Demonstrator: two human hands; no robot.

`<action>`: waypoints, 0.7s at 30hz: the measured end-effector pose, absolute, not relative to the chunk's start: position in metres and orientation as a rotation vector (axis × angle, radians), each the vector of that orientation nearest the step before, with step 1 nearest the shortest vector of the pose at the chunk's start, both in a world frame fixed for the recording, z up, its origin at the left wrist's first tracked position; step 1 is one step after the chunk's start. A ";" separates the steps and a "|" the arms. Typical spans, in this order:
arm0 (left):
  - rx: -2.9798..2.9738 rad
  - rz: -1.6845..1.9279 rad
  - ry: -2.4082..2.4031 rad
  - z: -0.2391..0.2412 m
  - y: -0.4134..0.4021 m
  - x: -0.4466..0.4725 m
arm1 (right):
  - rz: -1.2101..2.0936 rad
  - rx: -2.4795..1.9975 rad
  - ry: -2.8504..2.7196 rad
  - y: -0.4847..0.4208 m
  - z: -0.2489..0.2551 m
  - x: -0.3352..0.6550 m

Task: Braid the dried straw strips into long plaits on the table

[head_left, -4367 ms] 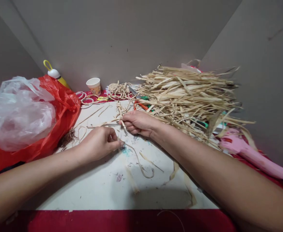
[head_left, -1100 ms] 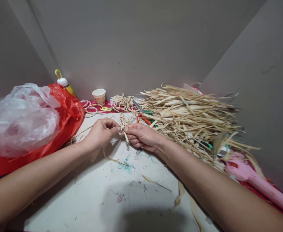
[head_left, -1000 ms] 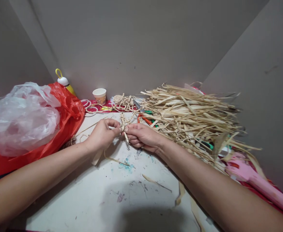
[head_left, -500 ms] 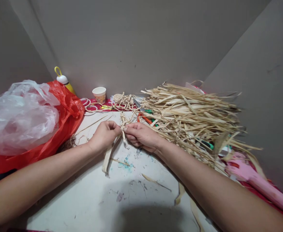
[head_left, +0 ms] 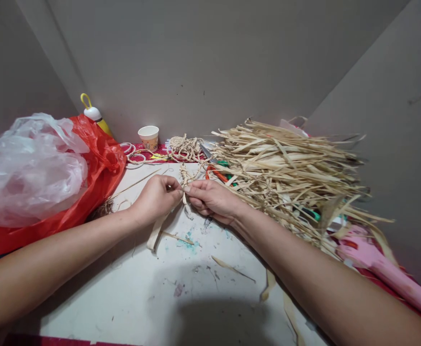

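Observation:
My left hand [head_left: 162,196] pinches a flat, pale dried-leaf strip [head_left: 155,234], whose loose end hangs below the fingers toward the board. Fingertip to fingertip with it, my right hand [head_left: 212,198] is closed on a small knotted piece of plant fibre [head_left: 184,174] that sticks up behind the fingers. A short end of it shows under the right fingertips. Exactly how the strands cross between the two hands is hidden by the fingers. Orange-handled scissors [head_left: 217,174] lie just beyond my right hand, partly under dried strips.
A big heap of dried leaf strips [head_left: 289,163] covers the right side. Red and clear plastic bags [head_left: 33,168] bulge at left. Behind stand a paper cup [head_left: 149,138], a coil of braided cord [head_left: 185,148] and a yellow bottle [head_left: 104,126]. A pink tool [head_left: 393,271] lies right.
Both hands stay together at the knotted fibre. The hanging end of the strip has swung slightly left and up, and the left fingers have shifted a little. The view has tilted slightly.

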State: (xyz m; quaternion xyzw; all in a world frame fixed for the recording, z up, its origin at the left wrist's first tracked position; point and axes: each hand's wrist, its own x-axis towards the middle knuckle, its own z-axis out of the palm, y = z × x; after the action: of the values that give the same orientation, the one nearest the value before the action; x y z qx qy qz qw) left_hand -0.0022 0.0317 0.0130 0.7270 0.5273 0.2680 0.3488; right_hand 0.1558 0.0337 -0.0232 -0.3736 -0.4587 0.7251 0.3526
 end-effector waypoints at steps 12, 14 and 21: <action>1.958 0.556 1.306 0.019 0.028 -0.004 | 1.692 -1.164 -1.205 0.033 -0.020 0.154; 1.955 0.533 1.334 0.020 0.029 -0.003 | 1.659 -1.172 -1.202 0.032 -0.019 0.152; 1.912 0.594 1.367 0.020 0.035 -0.006 | 1.582 -1.164 -1.222 0.031 -0.021 0.149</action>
State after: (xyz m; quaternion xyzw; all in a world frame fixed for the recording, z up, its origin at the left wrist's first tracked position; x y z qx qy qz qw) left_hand -0.0056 0.0351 0.0202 0.7384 0.5280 0.2296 0.3510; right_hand 0.1493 0.0306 -0.0212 -0.4605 -0.4837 0.6261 0.4024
